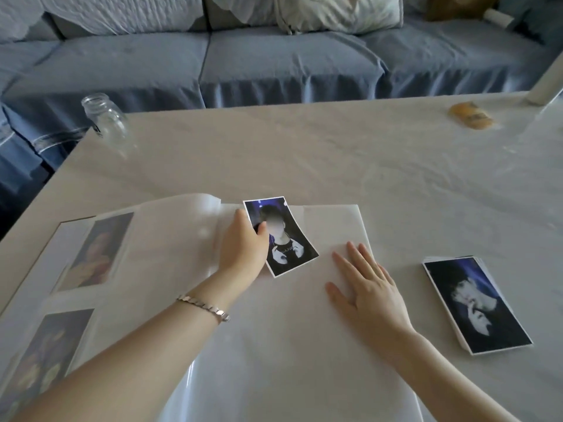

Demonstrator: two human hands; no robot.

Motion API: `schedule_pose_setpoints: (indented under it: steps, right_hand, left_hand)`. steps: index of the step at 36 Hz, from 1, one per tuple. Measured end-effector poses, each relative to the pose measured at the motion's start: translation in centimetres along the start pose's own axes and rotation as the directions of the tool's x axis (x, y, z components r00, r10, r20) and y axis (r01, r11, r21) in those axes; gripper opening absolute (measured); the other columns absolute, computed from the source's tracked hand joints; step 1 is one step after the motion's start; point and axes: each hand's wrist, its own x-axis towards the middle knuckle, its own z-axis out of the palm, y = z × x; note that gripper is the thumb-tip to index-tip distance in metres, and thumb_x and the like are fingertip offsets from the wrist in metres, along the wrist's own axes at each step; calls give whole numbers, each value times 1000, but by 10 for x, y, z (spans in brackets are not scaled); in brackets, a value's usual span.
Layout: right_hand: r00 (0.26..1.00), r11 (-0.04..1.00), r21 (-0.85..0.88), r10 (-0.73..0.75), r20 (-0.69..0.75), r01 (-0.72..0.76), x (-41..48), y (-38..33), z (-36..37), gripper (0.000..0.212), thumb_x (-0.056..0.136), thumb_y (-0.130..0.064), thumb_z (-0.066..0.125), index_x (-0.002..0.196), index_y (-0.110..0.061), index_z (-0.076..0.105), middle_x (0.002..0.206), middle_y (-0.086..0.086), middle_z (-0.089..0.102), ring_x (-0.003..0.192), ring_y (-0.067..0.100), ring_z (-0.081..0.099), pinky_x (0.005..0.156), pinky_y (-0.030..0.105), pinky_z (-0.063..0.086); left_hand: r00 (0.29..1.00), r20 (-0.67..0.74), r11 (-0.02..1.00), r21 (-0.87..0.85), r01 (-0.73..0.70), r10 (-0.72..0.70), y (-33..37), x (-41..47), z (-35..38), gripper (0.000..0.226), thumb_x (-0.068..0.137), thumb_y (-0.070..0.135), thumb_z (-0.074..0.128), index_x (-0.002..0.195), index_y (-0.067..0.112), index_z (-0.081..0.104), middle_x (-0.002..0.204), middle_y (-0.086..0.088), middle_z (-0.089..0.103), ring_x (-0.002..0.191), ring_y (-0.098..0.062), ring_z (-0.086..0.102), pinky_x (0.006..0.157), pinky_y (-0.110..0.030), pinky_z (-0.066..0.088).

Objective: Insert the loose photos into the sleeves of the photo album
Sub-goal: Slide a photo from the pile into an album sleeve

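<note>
An open photo album (pixel 292 315) lies on the table in front of me, its right page white and bare. Two pictures show through the sleeves of its left page (pixel 91 254). My left hand (pixel 243 248), a bracelet on its wrist, holds a dark portrait photo (pixel 283 239) by its left edge, tilted over the top of the right page near the spine. My right hand (pixel 365 287) rests flat, fingers spread, on the right page. A stack of loose photos (pixel 475 303) lies on the table to the right of the album.
A clear glass jar (pixel 103 117) stands at the table's far left corner. A yellow packet (pixel 470 115) lies far right. A white post (pixel 545 86) rises at the back right. A blue sofa (pixel 274 62) stands beyond the table's far edge.
</note>
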Motion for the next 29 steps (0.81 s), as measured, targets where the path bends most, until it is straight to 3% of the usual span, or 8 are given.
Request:
schedule_pose_setpoints:
  steps: [2,4,7,11,15,23,27,29]
  right_hand:
    - [1000,1000,20,-1,-17,2,-1,0,0,81,74,-68,10,143,-32,34,153,-12,10,136,-2,-6,109,18,2]
    - [999,999,49,6,-34,-5,-1,1,0,79,75,-67,14,141,-31,40,154,-9,18,136,-3,-3,109,18,5]
    - [998,994,106,23,-59,-16,-3,-1,-1,70,81,-62,27,137,-25,47,153,-6,24,136,-4,3,108,16,6]
    - [996,991,129,46,-79,-36,-6,-1,-3,61,83,-49,39,135,-20,49,153,-5,25,142,5,13,106,13,6]
    - [997,992,123,42,-71,-34,-5,0,-3,50,92,-42,50,138,-22,45,154,-7,20,143,5,9,105,12,4]
    - [992,990,137,53,-113,-38,-5,2,1,52,88,-45,47,134,-20,51,152,-5,28,142,7,16,107,18,13]
    - [993,990,134,55,-100,-42,-4,1,1,61,82,-49,39,134,-21,50,152,-5,28,142,7,16,106,16,12]
    - [993,990,134,55,-108,-40,-3,1,2,61,81,-49,39,134,-21,50,152,-5,29,142,8,17,106,17,12]
  left_hand:
    - [995,95,999,24,32,-34,1,-1,5,18,96,27,49,99,9,49,87,-3,56,78,-23,53,50,-26,30]
    - [983,178,999,-21,48,-44,-2,1,12,20,94,27,52,98,8,53,91,-7,61,85,-27,60,59,-30,41]
    - [971,234,998,-35,58,-49,-2,5,18,21,92,27,54,96,7,55,89,-9,61,86,-32,62,65,-31,41]
    - [981,194,1000,16,-9,5,5,5,19,21,91,25,55,97,4,54,87,-8,59,84,-29,59,63,-30,38]
    - [990,126,993,96,-71,59,7,5,22,17,90,20,56,97,4,54,93,-9,60,83,-27,55,65,-30,37]
    - [973,224,995,74,-71,53,6,12,15,19,87,22,62,90,3,59,88,-11,65,84,-31,63,64,-29,41]
    - [980,197,989,150,-16,-14,15,9,13,41,88,22,63,116,-3,46,106,-15,58,98,-32,56,69,-31,36]
    - [979,204,985,168,-26,-9,15,11,14,32,88,22,63,107,1,48,105,-15,57,88,-29,51,66,-30,35]
